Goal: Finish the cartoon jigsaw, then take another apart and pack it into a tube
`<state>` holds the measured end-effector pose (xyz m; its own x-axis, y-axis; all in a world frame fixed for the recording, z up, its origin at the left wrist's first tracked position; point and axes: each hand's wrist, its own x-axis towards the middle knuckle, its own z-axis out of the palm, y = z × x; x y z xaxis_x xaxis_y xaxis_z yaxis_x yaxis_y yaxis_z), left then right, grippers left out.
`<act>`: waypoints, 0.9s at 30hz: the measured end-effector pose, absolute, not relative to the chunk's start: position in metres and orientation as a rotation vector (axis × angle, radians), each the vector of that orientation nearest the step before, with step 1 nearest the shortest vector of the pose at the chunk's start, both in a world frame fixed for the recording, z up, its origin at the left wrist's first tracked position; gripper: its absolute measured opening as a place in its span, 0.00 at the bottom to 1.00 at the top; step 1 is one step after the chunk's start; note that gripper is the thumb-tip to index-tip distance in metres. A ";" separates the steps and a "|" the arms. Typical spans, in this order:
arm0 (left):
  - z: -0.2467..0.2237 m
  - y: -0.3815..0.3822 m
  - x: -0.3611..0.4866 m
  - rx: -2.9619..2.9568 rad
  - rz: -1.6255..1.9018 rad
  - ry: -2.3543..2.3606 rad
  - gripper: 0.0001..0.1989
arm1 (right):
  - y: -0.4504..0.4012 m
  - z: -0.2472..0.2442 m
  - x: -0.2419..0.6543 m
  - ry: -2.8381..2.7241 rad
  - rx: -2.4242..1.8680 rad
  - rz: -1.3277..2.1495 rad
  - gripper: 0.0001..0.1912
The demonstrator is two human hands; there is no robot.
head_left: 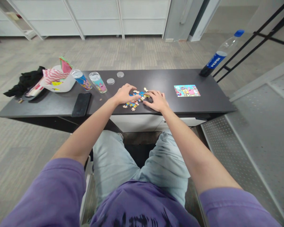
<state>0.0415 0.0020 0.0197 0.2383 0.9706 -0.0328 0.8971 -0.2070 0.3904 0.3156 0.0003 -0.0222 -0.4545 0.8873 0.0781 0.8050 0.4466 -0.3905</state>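
Observation:
A loose pile of small colourful jigsaw puzzle pieces (135, 102) lies near the front edge of the dark table, some face up and some showing their pale backs. At the pile's left side is my left hand (125, 94), its fingers spread and touching the pieces. My right hand (157, 100) rests on the right side of the pile, thumb and fingers apart, fingertips at the pieces. Neither hand visibly grips a piece. To the right lies a flat picture card (186, 90) with bright cartoon figures.
Two clear printed canisters (98, 82) stand left, with two round silver lids (110, 81) beside them. A black phone (81, 104) lies near the front edge. Further left are a white basket (61, 86) of cloths and a black cloth (26, 82). A Pepsi bottle (214, 61) stands at the right corner.

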 end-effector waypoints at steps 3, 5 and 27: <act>0.005 -0.026 0.039 2.228 0.319 1.714 0.34 | -0.001 -0.021 0.316 -2.438 -1.453 0.428 0.36; -0.004 -0.038 0.041 2.234 0.316 1.726 0.33 | -0.001 -0.021 0.316 -2.441 -1.451 0.411 0.35; -0.008 -0.008 0.070 2.059 0.537 1.828 0.21 | 0.004 -0.027 0.321 -2.384 -1.372 0.487 0.33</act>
<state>0.0702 -0.0080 -0.0075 0.1031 0.9929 0.0585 0.8667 -0.1185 0.4846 0.3212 0.0039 -0.0274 -0.4723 0.8725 0.1253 0.7536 0.4734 -0.4560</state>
